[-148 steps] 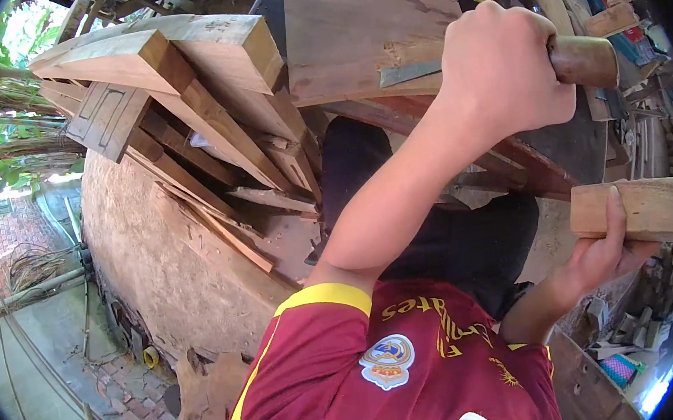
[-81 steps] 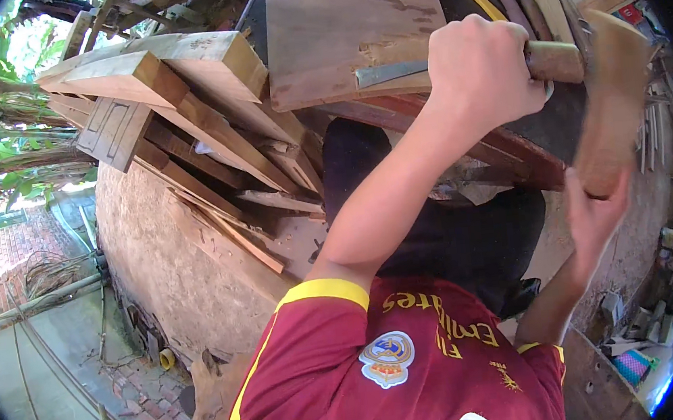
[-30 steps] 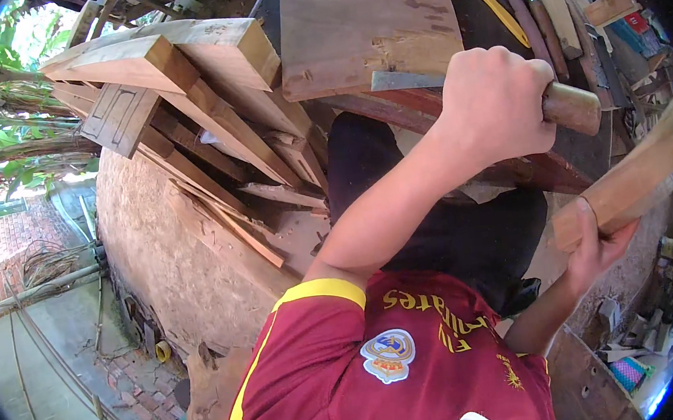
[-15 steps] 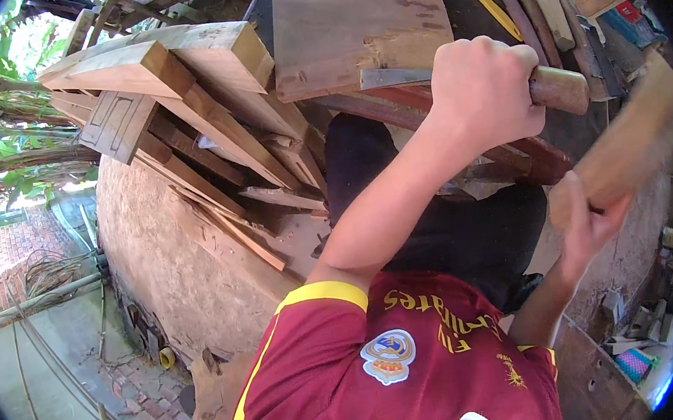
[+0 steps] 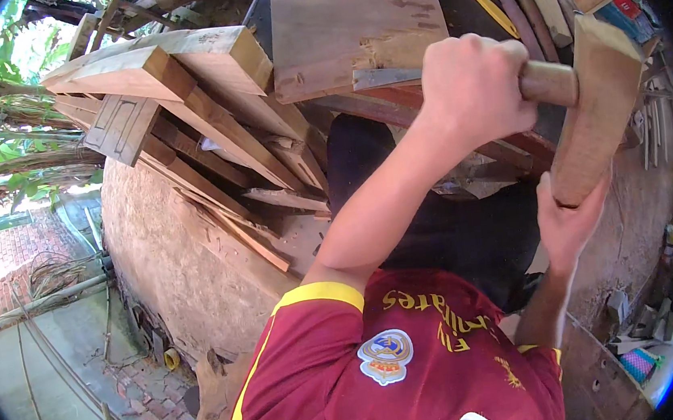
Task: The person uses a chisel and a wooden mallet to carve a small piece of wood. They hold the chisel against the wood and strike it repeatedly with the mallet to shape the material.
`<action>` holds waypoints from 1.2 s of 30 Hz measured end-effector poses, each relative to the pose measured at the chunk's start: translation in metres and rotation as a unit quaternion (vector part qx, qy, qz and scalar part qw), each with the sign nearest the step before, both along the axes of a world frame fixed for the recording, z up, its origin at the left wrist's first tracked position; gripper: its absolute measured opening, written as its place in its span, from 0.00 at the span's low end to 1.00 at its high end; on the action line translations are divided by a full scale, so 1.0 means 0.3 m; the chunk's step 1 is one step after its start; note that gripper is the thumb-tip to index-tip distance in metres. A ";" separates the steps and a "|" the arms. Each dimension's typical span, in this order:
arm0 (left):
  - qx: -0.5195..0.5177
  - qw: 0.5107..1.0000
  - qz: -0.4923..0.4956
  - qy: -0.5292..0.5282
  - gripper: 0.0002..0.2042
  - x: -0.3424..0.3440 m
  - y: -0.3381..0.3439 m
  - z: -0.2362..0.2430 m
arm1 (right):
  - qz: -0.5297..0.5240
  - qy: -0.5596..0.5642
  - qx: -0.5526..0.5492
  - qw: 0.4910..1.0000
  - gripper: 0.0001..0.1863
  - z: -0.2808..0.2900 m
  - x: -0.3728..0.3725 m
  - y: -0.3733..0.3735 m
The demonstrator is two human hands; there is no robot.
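My left hand [image 5: 472,87] is wrapped round the wooden handle of a chisel [image 5: 549,83]. The chisel's flat metal blade points left, lying along the near edge of a brown wooden board [image 5: 328,41], by a paler, roughly cut patch. Its very tip is hard to make out. My right hand [image 5: 572,220] grips the lower end of a thick wooden mallet [image 5: 598,104], shaped like a plain club. The mallet's side meets the butt of the chisel handle, or is right against it.
Several long timber beams [image 5: 208,52] lean at the left, near a small panel with carved lines [image 5: 122,127]. Beyond the board lie a yellow-handled brush [image 5: 487,5] and several wooden-handled tools. My legs in dark trousers [image 5: 460,226] are below the work.
The mallet has swung up and left from the right side to the chisel's butt, my right hand rising with it. My left hand and the chisel have shifted slightly left.
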State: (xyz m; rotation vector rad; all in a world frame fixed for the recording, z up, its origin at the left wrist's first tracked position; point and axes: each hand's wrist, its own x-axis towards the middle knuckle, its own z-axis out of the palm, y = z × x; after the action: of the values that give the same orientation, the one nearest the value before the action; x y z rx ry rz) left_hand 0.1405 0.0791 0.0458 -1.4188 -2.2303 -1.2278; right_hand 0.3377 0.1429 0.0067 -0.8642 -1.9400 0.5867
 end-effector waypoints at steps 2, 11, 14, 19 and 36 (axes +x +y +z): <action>-0.010 1.000 0.007 0.003 0.10 -0.008 -0.004 0.003 | 0.046 -0.139 0.010 0.989 0.43 0.020 0.042 0.025; 0.033 0.999 0.033 0.028 0.08 -0.023 0.012 -0.001 | 0.064 -0.044 -0.032 0.996 0.41 -0.019 -0.023 -0.010; 0.049 0.998 0.023 0.019 0.07 -0.027 -0.001 -0.009 | -0.044 0.093 -0.118 0.988 0.40 -0.003 -0.017 -0.002; 0.015 0.998 0.030 0.047 0.07 -0.026 0.011 -0.015 | 0.041 -0.033 -0.018 0.998 0.40 -0.019 0.016 0.005; -0.028 0.997 0.045 0.055 0.08 -0.075 -0.050 -0.029 | 0.001 0.174 -0.047 0.984 0.40 -0.019 -0.082 -0.026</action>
State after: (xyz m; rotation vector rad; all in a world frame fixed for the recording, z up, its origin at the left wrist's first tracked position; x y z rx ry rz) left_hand 0.1180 0.0642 0.0372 -1.3539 -2.2446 -1.0408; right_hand 0.3131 0.1351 0.0011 -0.7606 -1.6058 0.7809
